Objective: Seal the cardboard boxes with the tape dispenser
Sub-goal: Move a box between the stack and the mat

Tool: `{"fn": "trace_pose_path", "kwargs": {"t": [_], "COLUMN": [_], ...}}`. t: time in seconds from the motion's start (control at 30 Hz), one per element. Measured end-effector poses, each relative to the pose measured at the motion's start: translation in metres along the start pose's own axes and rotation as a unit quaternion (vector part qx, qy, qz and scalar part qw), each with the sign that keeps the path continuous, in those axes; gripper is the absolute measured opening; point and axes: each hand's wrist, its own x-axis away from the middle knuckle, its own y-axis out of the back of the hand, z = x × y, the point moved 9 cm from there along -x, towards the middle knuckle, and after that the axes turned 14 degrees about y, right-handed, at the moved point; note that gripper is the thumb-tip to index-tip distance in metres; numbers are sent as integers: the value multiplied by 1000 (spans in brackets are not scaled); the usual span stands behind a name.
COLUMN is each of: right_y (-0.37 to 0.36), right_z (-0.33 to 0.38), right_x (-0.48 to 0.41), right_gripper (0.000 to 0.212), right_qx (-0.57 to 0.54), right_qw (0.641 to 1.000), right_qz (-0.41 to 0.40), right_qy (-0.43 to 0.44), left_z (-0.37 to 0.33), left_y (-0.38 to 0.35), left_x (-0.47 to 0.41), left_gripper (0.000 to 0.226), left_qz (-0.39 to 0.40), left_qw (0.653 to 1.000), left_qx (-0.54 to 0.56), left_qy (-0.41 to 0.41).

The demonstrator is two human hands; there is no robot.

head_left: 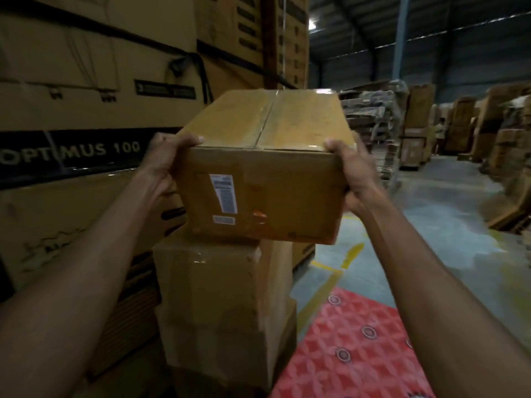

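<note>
1. At the far left stands a wall of large printed cartons (86,67), cut off by the frame. A dark band on one reads "OPTIMUS 100".
2. The left hand (166,159) grips the near left corner of the cardboard box (264,191). Its thumb lies over the top edge, and its fingers are hidden behind the side.
3. The box is in the centre with its flaps closed and glossy tape along the top seam. The white barcode label (224,196) is too blurred to read.
4. Directly below are the stacked boxes (218,297), blurred, with their base cropped. Whether the held box touches them cannot be told.
5. The right hand (353,173) clamps the near right corner, thumb on top and fingers out of sight.
6. A red patterned mat (359,346) is partly covered by the right forearm.
7. The distant pallet stacks (416,124) are dim and indistinct.
</note>
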Motion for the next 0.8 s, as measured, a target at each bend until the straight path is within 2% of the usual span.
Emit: {"fn": "trace_pose_path", "kwargs": {"t": [0.07, 0.23, 0.33, 0.47, 0.53, 0.6, 0.67, 0.7, 0.73, 0.8], "right_y": [-41, -111, -133, -146, -145, -140, -122, -110, -94, -58], "right_z": [-23, -73, -89, -95, -96, -95, -94, -90, -84, -70], "right_x": [-4, 1, -4, -20, -20, -19, -19, -18, -16, -8], "right_gripper": [72, 63, 70, 68, 66, 59, 63, 64, 60, 41], "right_qx": [5, 19, 53, 107, 115, 101, 79, 75, 77, 85], "right_qw": [999, 991, 989, 988, 986, 986, 989, 990, 991, 991], "right_qz": [24, 68, 70, 62, 69, 68, 33, 7, -20, -69], "right_qy": [-39, -111, -115, -97, -104, -117, -122, -118, -108, -75], "left_z": [6, 26, 48, 61, 54, 31, -3, -14, -21, -24], "left_y": [38, 94, 111, 118, 116, 113, 96, 75, 49, -13], "left_x": [-16, -49, -68, -85, -84, -79, -61, -49, -37, -3], "left_gripper": [75, 55, 30, 48, 39, 36, 49, 48, 41, 29], "left_qz": [-22, -39, -39, -19, -46, -123, -221, -225, -198, -105], "left_qw": [1000, 999, 997, 991, 988, 974, 927, 913, 914, 933], "left_qx": [9, 7, -6, -44, -87, -185, -290, -299, -286, -222], "left_qy": [5, 22, 71, 125, 121, 50, -91, -160, -210, -262]}}
